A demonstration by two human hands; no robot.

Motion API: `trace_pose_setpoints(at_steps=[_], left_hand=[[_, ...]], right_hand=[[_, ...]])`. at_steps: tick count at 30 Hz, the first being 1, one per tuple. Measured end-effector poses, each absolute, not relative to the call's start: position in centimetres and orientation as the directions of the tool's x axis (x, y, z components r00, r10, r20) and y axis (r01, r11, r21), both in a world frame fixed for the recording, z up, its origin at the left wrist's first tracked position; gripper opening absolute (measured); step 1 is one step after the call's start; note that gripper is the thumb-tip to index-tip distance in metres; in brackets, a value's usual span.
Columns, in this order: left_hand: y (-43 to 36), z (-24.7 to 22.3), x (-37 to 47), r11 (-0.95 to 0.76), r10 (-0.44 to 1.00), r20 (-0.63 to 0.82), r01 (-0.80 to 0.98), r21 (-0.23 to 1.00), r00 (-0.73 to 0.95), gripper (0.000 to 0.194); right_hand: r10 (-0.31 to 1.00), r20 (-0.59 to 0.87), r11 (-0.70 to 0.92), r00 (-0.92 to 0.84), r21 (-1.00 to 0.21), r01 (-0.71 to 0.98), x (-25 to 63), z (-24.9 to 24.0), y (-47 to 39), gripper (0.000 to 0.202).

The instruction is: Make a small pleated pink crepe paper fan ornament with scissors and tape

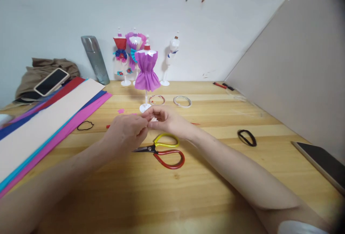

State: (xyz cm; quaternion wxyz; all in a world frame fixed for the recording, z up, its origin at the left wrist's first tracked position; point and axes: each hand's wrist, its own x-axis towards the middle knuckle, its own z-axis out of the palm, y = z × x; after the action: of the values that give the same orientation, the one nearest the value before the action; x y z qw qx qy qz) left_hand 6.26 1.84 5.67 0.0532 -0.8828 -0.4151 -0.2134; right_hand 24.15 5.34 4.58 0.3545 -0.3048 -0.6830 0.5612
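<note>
A small cream-white piece (154, 119), seemingly folded or pleated paper, shows between my hands, mostly covered by fingers. My left hand (125, 130) is closed, its fingertips pinching at the left edge of this piece. From the other side my right hand (168, 121) curls thumb and fingers around it. Just below the hands lie scissors (154, 149) with one yellow and one red handle, their blade tips partly behind my left hand. Directly beyond the hands stands a mini mannequin wearing a purple gathered paper dress (147, 70).
Several more dressed mannequins (120, 52) stand by the wall, beside a grey bottle (95, 60). Coloured crepe paper sheets (54, 108) fill the left, near a phone (51, 82) and brown cloth (51, 65). Tape rolls (182, 101), a black hair tie (247, 138) and a dark tablet-like slab (320, 162) lie around.
</note>
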Motion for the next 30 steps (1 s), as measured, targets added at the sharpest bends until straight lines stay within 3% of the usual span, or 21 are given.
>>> trace_pose_setpoints(at_steps=[5, 16, 20, 30], left_hand=[[2.0, 5.51, 6.34, -0.65, 0.714, 0.418, 0.753, 0.099, 0.561, 0.023], [1.88, 5.57, 6.33, -0.696, 0.659, 0.455, 0.715, 0.067, 0.599, 0.025], [2.06, 5.31, 6.29, -0.718, 0.632, 0.5, 0.69, 0.092, 0.592, 0.025], [1.98, 5.62, 6.4, -0.671, 0.709, 0.43, 0.722, 0.167, 0.559, 0.026]], right_hand=[[0.822, 0.063, 0.036, -0.566, -0.998, -0.06, 24.04, 4.19, 5.28, 0.028], [0.747, -0.152, -0.349, -0.647, -0.918, -0.187, 24.23, 3.94, 5.48, 0.039], [0.737, -0.155, -0.371, -0.659, -0.906, -0.202, 24.32, 3.92, 5.56, 0.036], [0.765, -0.124, -0.315, -0.632, -0.928, -0.199, 24.21, 3.66, 5.7, 0.028]])
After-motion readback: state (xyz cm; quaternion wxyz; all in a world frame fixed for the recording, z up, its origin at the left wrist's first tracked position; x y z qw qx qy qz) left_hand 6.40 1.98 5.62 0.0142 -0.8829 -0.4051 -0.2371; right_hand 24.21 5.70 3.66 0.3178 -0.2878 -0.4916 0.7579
